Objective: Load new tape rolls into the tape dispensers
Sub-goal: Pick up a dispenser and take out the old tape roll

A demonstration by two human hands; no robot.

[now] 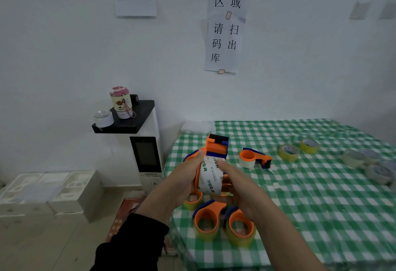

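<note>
I hold an orange-and-blue tape dispenser [216,147] above the table's left edge, with a white printed tape roll [210,174] seated in it. My left hand [184,180] grips the dispenser's left side, thumb near the top of the roll. My right hand [237,187] holds the right side, its index finger laid along the roll's edge. Below my hands lie three loaded dispensers with yellowish tape [206,220] [241,228] [192,200]. Another dispenser with a white roll [255,158] lies further back.
Two yellow tape rolls [289,153] [309,146] and several clear rolls [368,163] sit on the green checked tablecloth [321,206]. Left of the table stands a white machine [147,159] with a cup [122,103] on its black top; white boxes [49,191] lie on the floor.
</note>
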